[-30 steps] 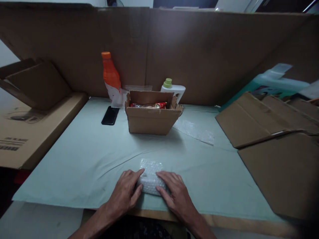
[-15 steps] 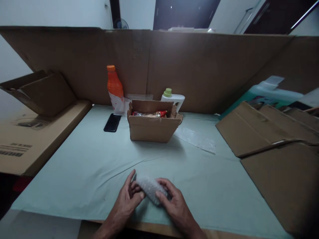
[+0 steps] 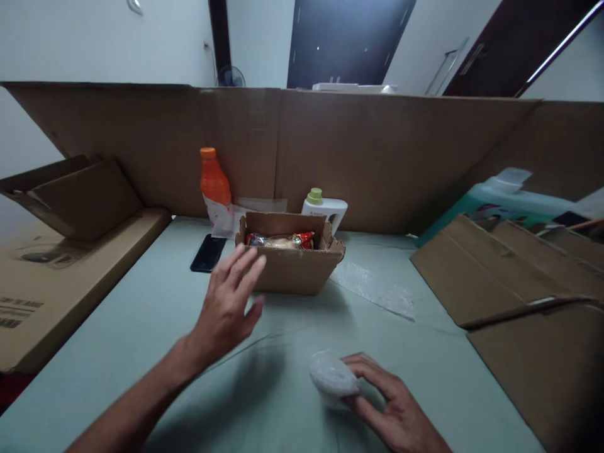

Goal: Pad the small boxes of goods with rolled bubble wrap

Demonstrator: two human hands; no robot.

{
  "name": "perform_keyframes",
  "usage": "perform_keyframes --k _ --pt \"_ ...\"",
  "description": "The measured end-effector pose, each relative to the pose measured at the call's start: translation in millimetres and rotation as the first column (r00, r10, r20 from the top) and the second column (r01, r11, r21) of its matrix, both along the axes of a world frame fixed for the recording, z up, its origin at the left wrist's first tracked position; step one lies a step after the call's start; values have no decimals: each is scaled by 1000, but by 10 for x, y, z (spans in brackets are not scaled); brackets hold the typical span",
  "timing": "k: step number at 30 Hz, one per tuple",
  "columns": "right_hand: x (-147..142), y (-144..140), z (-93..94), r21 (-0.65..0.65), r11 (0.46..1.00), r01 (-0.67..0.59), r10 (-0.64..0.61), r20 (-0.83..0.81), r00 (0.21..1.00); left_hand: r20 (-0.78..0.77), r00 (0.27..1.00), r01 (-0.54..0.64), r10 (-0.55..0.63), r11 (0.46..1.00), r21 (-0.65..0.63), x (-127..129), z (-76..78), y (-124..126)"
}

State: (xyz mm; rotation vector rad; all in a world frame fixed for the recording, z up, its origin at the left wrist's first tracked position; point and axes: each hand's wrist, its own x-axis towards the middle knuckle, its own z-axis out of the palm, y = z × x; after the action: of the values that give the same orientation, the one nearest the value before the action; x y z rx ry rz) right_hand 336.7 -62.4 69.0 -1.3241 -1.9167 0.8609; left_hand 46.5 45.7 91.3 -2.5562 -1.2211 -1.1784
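My right hand point(image 3: 384, 396) grips a small bundle in bubble wrap point(image 3: 333, 374) between thumb and fingers, low over the front of the table; what is inside the wrap is hidden. My left hand point(image 3: 231, 302) is raised with its fingers spread, holding nothing. Its fingertips overlap the left front of an open cardboard box point(image 3: 295, 274) in view; whether they touch it I cannot tell. Inside the box lie shiny packets point(image 3: 283, 241), partly red.
A black phone point(image 3: 207, 253) and an orange bottle point(image 3: 216, 182) stand left of the box. Behind it is a white jug point(image 3: 325, 207) with a green cap. Flat bubble wrap point(image 3: 375, 289) lies to the right. Cardboard pieces point(image 3: 476, 270) and a teal container point(image 3: 500, 195) line the right side.
My left hand has let go of the bubble-wrapped bundle and moved up and forward towards the box. My right hand has carried the bundle a little to the right. The view has tilted up.
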Motion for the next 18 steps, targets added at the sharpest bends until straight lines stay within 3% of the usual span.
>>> perform_keyframes --k 3,5,7,10,12,14,18 --pt "246 217 288 241 970 31 -48 64 997 -130 989 -67 71 997 38 34 231 533" --pt "383 340 495 359 928 96 -140 98 985 -150 988 -29 31 999 17 53 269 636" --pt "469 447 714 446 879 166 -240 113 964 -138 990 37 -34 999 23 40 264 514" --pt "446 612 1072 544 818 186 -317 157 935 -94 990 105 -106 994 -19 -61 240 60" --pt "306 746 1306 563 822 88 -262 237 936 -51 993 104 -108 992 -71 -167 213 -275" --pt "80 889 1483 521 851 -70 -117 317 941 -34 994 96 -99 991 -93 -274 168 -543" --pt "-424 1118 1530 288 884 -369 216 447 868 -33 994 101 -103 993 -57 -394 74 -783"
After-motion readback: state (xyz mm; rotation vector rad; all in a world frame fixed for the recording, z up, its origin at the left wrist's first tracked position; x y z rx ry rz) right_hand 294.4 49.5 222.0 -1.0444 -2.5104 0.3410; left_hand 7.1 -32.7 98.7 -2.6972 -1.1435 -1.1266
